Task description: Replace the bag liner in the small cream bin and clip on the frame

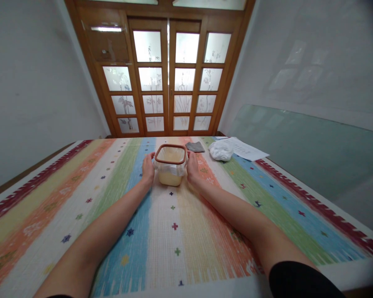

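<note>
A small cream bin (169,179) with a brown rim ring stands upright on the striped tablecloth, in front of me. A clear plastic bag (174,169) lines it and hangs out below the ring. My left hand (148,167) grips the bin's left side near the rim. On the opposite side, my right hand (192,166) presses against the bin, fingers curled toward its far side. The fingertips of both hands are partly hidden behind the bin and bag.
Behind my right hand lies a folded grey cloth (195,147). Farther right are a crumpled white plastic bag (220,151) and printed paper sheets (247,150). The striped tablecloth (174,248) covers the table, and wooden glass-paned doors (168,74) stand beyond it.
</note>
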Motion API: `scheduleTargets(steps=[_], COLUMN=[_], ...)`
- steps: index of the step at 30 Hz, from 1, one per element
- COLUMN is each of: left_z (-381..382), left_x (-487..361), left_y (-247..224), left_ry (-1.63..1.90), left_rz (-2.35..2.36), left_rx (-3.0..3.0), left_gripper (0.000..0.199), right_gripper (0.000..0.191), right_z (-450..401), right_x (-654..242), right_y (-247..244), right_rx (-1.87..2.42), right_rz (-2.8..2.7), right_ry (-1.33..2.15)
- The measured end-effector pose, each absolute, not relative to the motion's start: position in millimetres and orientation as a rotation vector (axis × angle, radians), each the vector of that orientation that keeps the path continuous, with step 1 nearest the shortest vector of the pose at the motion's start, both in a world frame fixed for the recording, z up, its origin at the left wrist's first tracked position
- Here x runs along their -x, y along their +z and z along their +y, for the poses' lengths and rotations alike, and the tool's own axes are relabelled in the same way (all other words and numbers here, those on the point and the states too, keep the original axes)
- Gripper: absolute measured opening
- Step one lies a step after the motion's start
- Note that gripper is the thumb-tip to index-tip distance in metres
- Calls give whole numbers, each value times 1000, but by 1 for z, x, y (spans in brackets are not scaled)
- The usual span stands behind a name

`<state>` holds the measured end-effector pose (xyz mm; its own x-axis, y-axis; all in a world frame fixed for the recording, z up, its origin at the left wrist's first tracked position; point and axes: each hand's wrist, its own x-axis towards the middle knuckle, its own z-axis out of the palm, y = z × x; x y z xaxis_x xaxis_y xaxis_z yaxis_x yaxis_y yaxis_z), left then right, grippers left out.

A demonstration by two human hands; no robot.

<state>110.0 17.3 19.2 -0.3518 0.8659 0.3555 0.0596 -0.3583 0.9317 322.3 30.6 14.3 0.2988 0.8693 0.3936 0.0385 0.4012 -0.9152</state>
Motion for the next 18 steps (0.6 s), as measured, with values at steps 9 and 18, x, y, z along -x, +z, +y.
scheduleTargets(steps=[9,18], left_z=[-31,-22], left_x=[-137,-148], left_y=[52,40], left_ry=[2059,1986], left_rz=[1226,1106], left_rx=[-1830,-1552], left_gripper=[51,57], right_gripper=[75,73], right_z=[48,18], right_x=[-334,-308], right_y=[47,37], right_rx=[719,788], right_rz=[-1255,-1211], right_ry=[888,881])
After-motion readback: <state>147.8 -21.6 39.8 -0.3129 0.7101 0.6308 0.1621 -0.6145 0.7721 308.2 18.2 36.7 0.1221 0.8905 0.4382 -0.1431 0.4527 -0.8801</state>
